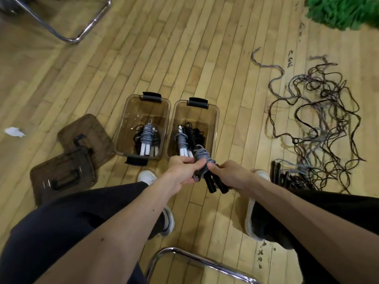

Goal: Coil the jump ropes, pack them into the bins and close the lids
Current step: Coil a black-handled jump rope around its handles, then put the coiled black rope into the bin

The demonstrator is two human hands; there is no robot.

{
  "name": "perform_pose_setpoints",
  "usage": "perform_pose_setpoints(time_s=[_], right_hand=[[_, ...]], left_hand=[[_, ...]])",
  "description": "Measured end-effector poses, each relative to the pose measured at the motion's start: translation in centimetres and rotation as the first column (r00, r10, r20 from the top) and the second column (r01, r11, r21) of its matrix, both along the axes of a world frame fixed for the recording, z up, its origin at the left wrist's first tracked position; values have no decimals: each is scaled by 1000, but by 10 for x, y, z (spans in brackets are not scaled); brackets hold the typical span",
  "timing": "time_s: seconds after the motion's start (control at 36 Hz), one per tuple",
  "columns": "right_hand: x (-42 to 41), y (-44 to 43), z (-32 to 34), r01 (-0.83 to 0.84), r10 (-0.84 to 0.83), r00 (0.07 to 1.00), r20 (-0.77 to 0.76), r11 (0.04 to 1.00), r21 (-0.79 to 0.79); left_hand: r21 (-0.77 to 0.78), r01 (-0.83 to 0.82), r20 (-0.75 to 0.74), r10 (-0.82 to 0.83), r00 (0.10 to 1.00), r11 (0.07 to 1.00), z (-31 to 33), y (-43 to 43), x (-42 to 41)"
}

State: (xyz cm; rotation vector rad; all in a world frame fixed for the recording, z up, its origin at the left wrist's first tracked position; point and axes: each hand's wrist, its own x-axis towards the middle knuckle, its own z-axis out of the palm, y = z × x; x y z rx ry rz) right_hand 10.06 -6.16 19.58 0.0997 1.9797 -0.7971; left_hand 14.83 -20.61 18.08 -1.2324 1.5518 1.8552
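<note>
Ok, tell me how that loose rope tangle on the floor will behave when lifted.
Probably floppy: the rope tangle lies in thin, wavy, overlapping loops, so strands would likely snag and trail. Its black handles look rigid and would likely dangle.

We record even, warm indoor light from overhead. The floor (184,48) carries a soft sheen, without hard glare. Shadows beside the bins (131,111) are faint. Boards bow towards the edges from wide-angle distortion. The centre is sharp; the green mass (344,11) and chair frame (71,40) are blurred.
</note>
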Motion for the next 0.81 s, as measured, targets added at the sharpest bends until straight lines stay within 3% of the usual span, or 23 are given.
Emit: perform_pose_setpoints(time_s=[0.11,0.22,0.5,0.72,0.81], right_hand=[[-18,-32,-37,186,-191,978,-88,980,-65],[-39,-55,-68,113,-120,970,-210,993,-46],[-108,-72,-146,196,-180,946,-268,980,34],[-120,-94,-186,35,28,882,-470,991,126],[-119,-105,-190,-126,174,900,-399,981,146]], left_hand=[[-146,43,-10,-45,999,988,-34,-25,-26],[-209,118,-36,-128,991,971,-66,-46,-57],[-319,302,-84,-344,935,898,-144,-56,-136],[-493,419,0,-482,876,762,-181,-58,-169],[-573,484,40,-567,823,661,-194,-59,-162]])
